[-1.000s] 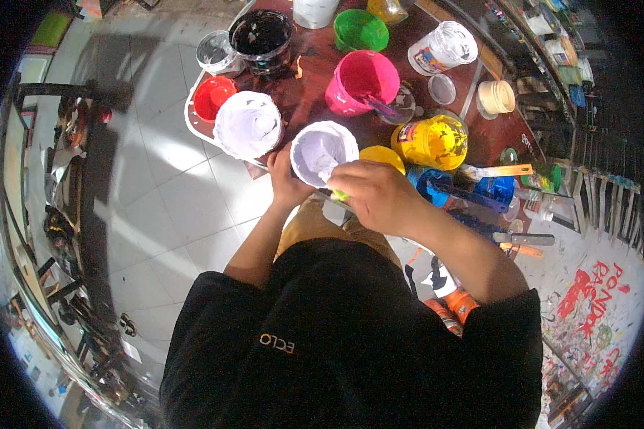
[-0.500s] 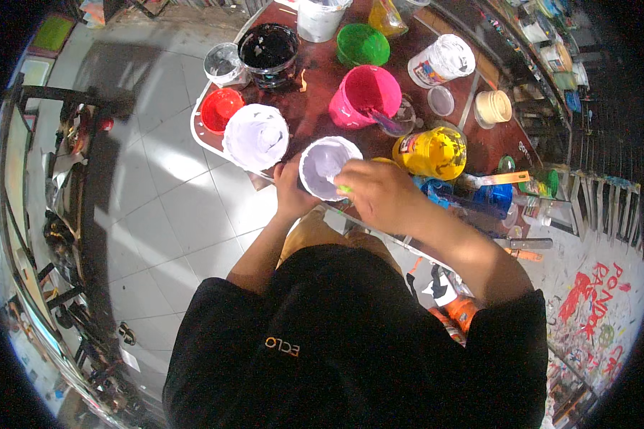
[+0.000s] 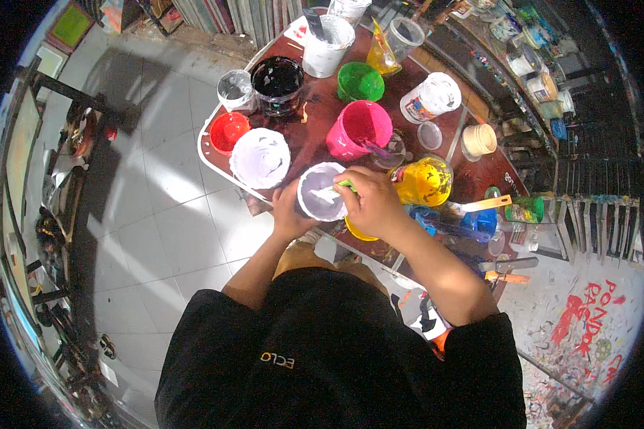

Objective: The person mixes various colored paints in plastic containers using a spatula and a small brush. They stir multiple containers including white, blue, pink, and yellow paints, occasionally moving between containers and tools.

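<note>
A small round tub (image 3: 320,166) of lilac paint stands at the table's front edge. Around its left side curls my left hand (image 3: 289,214), fingers against the wall. My right hand (image 3: 374,203) is closed on a green-handled tool (image 3: 327,193) whose pale, paint-coated end reaches into the tub; the coating hides its exact kind. Just left of the tub is a larger white bucket (image 3: 240,159) with lilac-white paint. Partly hidden under my right hand sits a yellow container (image 3: 360,229).
Behind stand a pink bucket (image 3: 342,146), a black paint bucket (image 3: 263,107), a red bowl (image 3: 220,146) and a green tub (image 3: 351,91). Rightward are a yellow paint tub (image 3: 408,182), a brush with a wooden handle (image 3: 488,204) and a knife (image 3: 511,264). Tiled floor (image 3: 172,222) lies left.
The view has shifted, so more of the table's far side shows. My right hand has turned, and the tool's pale end is now visible in the lilac paint. My left hand keeps its hold.
</note>
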`<state>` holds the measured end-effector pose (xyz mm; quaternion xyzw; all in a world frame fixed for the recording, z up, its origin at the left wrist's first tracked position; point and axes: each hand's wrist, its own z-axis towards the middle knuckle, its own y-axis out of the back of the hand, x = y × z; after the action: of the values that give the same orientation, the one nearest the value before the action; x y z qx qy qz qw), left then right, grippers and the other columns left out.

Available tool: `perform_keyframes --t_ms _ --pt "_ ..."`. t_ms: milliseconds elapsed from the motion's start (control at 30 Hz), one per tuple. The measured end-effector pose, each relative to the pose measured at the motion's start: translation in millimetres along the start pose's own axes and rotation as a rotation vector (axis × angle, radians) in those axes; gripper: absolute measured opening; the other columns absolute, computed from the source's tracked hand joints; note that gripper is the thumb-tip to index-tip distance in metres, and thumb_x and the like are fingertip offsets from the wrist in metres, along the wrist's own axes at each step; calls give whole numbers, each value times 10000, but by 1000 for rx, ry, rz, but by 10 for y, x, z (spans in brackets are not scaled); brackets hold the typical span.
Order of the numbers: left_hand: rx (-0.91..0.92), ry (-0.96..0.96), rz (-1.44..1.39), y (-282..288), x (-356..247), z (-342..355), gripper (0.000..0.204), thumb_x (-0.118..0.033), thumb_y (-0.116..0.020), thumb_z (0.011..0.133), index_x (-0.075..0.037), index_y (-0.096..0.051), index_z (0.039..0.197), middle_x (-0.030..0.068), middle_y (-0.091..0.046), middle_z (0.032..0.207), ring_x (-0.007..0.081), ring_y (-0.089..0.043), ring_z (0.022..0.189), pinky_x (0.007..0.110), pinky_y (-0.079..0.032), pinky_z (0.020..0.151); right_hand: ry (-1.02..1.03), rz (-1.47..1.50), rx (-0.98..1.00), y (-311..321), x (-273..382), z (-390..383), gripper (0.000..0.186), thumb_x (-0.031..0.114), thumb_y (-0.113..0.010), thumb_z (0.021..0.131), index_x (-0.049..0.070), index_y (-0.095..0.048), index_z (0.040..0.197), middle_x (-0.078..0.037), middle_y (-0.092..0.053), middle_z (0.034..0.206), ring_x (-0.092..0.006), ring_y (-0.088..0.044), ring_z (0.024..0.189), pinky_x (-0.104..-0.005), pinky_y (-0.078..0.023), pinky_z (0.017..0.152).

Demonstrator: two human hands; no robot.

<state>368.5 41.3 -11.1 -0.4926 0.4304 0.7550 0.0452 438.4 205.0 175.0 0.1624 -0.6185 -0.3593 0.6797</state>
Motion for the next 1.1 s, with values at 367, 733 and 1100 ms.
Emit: perform_keyframes --t_ms 367,733,1100 --pt "47 -15 -17 20 53 -3 912 -307 -836 472 -96 -431 1261 87 -532 1220 252 -479 1153 455 -273 958 -35 -12 -199 -36 69 -352 107 95 -576 797 29 -589 881 -152 -609 837 -344 -596 744 -420 -480 663" --pt "91 -73 -19 127 44 40 904 -340 -846 463 -96 -462 1244 90 -542 1215 247 -484 1151 440 -260 977 99 -8 -165 65 319 -169 121 39 -586 776 7 -600 892 -153 -626 844 -319 -620 765 -379 -494 684" --pt "106 -80 -21 130 22 61 887 -317 -830 501 -75 -445 1262 106 -545 1211 247 -490 1145 426 -274 968 100 13 -91 204 278 -98 120 35 -595 779 7 -621 893 -154 -644 869 -301 -637 785 -361 -502 702"
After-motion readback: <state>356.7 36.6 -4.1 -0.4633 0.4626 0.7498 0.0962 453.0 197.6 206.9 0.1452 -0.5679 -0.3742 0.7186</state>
